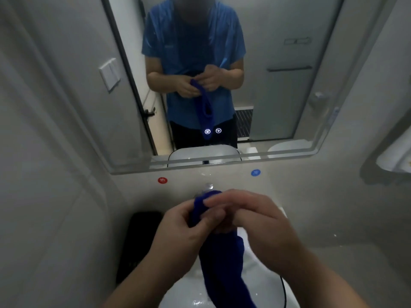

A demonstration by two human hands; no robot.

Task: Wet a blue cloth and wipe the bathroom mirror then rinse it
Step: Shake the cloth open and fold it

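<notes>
- Head view: the left hand and the right hand met over the white ceramic sink basin. Both had their fingers curled and pinching the top end of the dark blue fabric cloth.
- The cloth was bunched between the two sets of fingers. The rest hung below them as one limp strip, down over the basin.
- Its long axis ran near upright, with the gathered end up at the fingers and the free end pointing down and slightly to the right, out of the picture.
- The chrome tap sat just beyond the fingertips. No running water showed, and whether the cloth was wet could not be told.
- The large wall mirror with a pale frame stood well beyond the fingers, and nothing touched it. It reflected the same two-handed hold.
- Judgement: the person was likely wringing or gathering the cloth. The picture could not settle whether the wiping was done or still ahead.
</notes>
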